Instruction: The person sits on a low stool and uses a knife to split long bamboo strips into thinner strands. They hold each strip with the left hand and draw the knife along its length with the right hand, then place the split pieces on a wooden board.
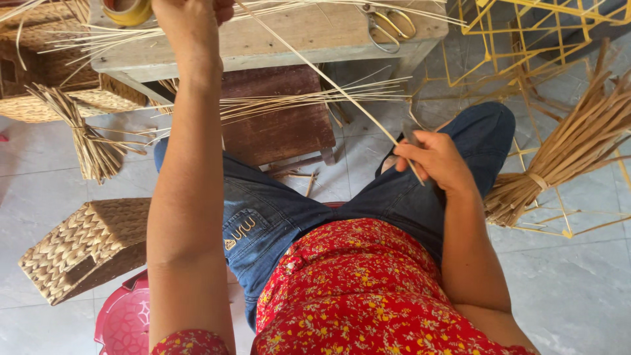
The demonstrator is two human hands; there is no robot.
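From the head camera, a long thin pale cane strip [328, 82] slants from twelve o'clock, where the raised left hand [197, 13] closes on its upper end above the rough wooden tabletop [296, 33], down to three o'clock, where the right hand [437, 161] pinches it beside a small blade [412, 135], over blue denim.

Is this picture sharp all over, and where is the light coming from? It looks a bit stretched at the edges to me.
Head view: soft, even daylight, no harsh shadows or glare on the floor tiles. The left hand is cut off by the top edge; the right hand and the thin strip it grips look sharp. The wide lens bends the wooden bench slightly.
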